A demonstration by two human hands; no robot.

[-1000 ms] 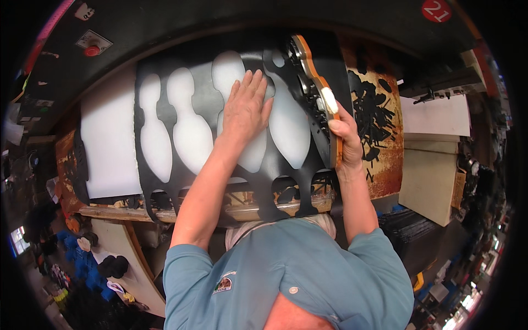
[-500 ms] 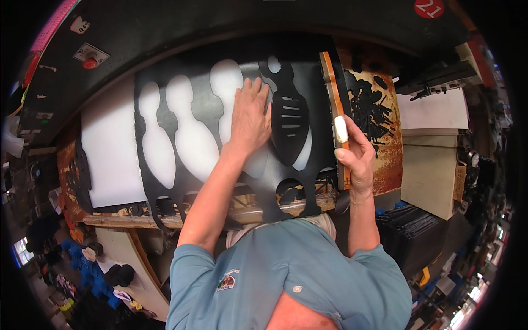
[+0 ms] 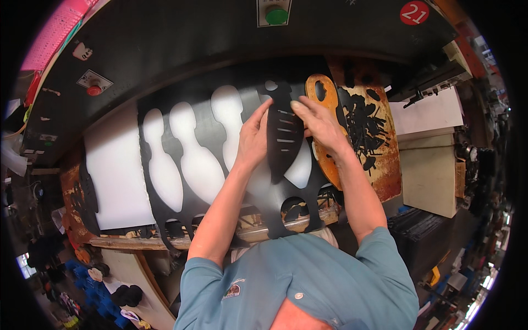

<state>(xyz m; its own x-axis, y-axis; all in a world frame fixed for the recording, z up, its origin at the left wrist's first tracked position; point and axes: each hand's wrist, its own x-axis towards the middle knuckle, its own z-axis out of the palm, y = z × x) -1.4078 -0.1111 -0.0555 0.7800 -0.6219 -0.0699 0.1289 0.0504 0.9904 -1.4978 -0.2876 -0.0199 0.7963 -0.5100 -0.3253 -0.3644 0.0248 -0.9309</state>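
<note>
A black slotted cut-out piece (image 3: 282, 129), shaped like a sole with a narrow neck, is held between my two hands over a black sheet (image 3: 203, 124). My left hand (image 3: 254, 135) grips its left edge, fingers toward the neck. My right hand (image 3: 322, 124) has its fingertips closed on the right edge near the top slots. Just right of that, an orange cutting die (image 3: 325, 165) with a looped end lies on the sheet, partly covered by my right hand and forearm. Several sole-shaped openings in the sheet show white board (image 3: 204, 165) beneath.
Across the far side runs a dark machine beam with a red button (image 3: 94, 89) and a green button (image 3: 276, 15). Black scraps (image 3: 366, 118) lie on the worn board at right. A white sheet (image 3: 118, 170) covers the left end. Beyond the right end stands a pale box (image 3: 426, 170).
My right hand has left the orange die, which was on edge and now lies flat, and moved left to the slotted piece. Both hands now hold that piece, which has turned slightly.
</note>
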